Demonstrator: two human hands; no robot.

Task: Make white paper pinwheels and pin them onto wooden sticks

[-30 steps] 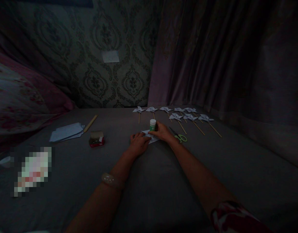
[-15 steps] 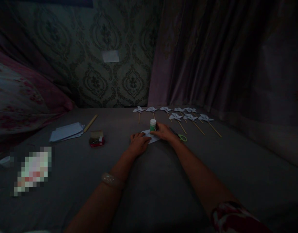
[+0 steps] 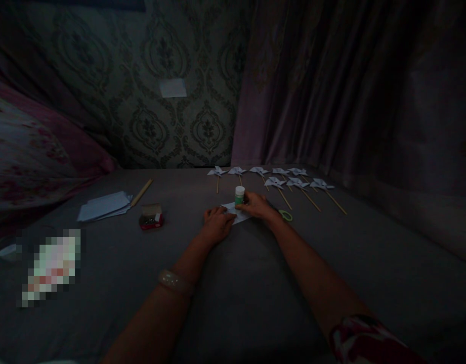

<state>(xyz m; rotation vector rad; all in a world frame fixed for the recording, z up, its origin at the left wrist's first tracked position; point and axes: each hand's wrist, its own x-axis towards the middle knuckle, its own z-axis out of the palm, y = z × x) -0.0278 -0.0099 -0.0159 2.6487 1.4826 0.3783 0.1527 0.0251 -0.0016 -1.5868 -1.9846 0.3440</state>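
Observation:
My right hand (image 3: 256, 206) is closed round a green glue stick (image 3: 239, 200) with a white upper end, held upright over a piece of white paper (image 3: 240, 217). The stick's lower end meets the paper or is just above it; I cannot tell which. At the left edge of that sheet my left hand (image 3: 217, 222) is closed on the paper, its fingers bent and pressing it against the grey cloth. Part of the paper is hidden beneath both hands. Just right of my right wrist shows the light green handle of scissors (image 3: 286, 216), partly covered by the hand.
Several paper pinwheels (image 3: 274, 182) on sticks lie along the back right. To the left are stacked white papers (image 3: 106, 206), wooden sticks (image 3: 142, 192) and an opened red box (image 3: 152, 218) with small metal pieces. A blurred-out item (image 3: 52, 265) lies at near left.
The glue stick and my right hand have shifted very slightly. My left hand and the paper look the same.

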